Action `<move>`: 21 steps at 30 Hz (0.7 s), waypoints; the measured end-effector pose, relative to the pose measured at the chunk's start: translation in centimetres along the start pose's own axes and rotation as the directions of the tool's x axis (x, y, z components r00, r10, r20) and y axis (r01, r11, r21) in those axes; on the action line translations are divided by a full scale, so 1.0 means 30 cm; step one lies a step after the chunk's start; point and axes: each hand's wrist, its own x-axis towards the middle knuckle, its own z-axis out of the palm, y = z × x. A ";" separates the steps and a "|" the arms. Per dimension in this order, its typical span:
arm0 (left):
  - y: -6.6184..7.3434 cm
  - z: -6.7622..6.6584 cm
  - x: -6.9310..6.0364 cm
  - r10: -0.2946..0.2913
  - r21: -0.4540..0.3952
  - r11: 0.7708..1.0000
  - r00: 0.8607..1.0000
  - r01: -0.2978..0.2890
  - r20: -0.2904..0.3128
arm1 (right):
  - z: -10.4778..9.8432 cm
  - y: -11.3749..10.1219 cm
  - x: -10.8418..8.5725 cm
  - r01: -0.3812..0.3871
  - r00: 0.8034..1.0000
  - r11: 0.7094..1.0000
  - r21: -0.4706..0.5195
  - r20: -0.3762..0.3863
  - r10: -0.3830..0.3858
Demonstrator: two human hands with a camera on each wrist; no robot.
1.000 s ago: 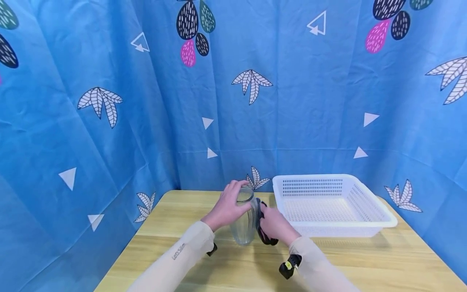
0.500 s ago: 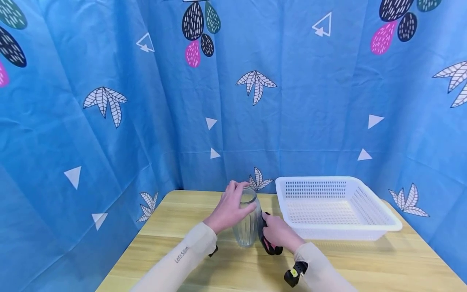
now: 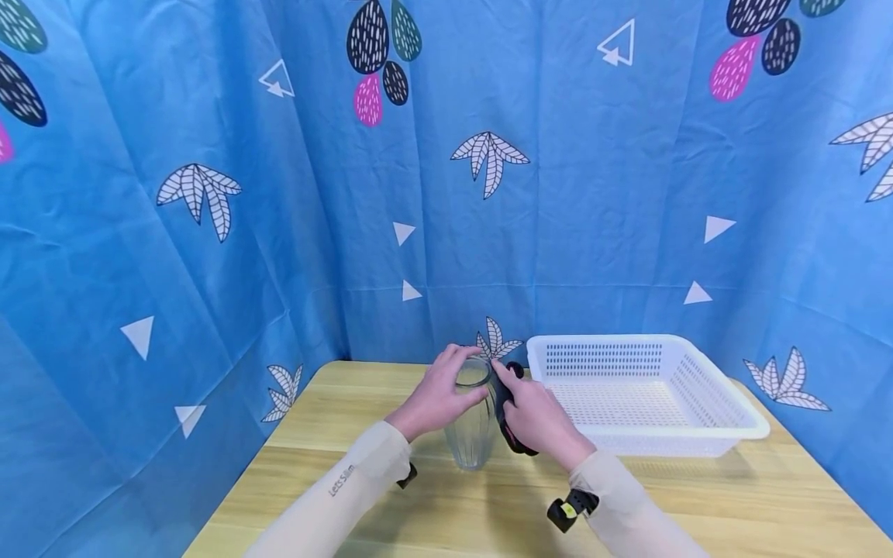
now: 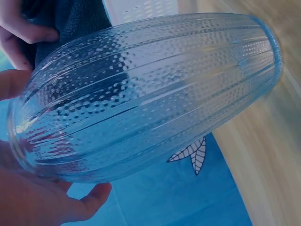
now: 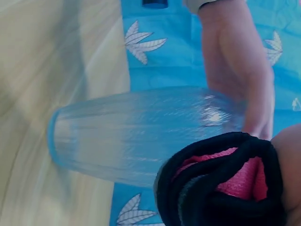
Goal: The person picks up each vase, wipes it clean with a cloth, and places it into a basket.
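Observation:
A clear ribbed glass vase (image 3: pixel 470 438) stands about upright at the wooden table's middle; its dimpled surface shows closely in the left wrist view. Around its neck, just below the rim, my left hand (image 3: pixel 434 394) holds it with thumb and fingers spread. My right hand (image 3: pixel 543 418) grips a folded dark cloth (image 3: pixel 504 399) at the vase's right side, near the top. Pink inner folds of the cloth (image 5: pixel 202 207) show in the right wrist view. Whether the cloth touches the glass there is hard to tell.
To the right at the back sits a white perforated plastic basket (image 3: pixel 687 431), close to my right hand. Bare wood of the table (image 3: pixel 314 434) lies left of the vase. A blue patterned curtain (image 3: pixel 593 194) hangs behind and on both sides.
After dipping slightly, my right hand has moved up along the vase's side with the cloth, toward the rim. My left hand keeps its hold on the neck.

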 end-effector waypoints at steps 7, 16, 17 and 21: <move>-0.011 0.014 0.008 0.001 0.000 1.000 1.000 -0.001 -0.004 | 0.055 0.036 0.015 -0.112 0.987 0.986 0.121 0.133 0.095; -0.016 0.019 0.004 0.000 0.013 1.000 1.000 0.000 -0.010 | 0.195 0.123 -0.023 -0.126 0.960 0.974 0.187 0.269 0.073; -0.015 0.019 0.004 0.002 0.013 1.000 1.000 -0.001 -0.011 | 0.200 0.126 -0.026 -0.128 0.961 0.974 0.188 0.266 0.075; -0.010 0.017 0.001 -0.016 0.034 0.999 1.000 0.017 -0.018 | 0.189 0.122 -0.032 -0.150 0.966 0.969 0.194 0.236 0.103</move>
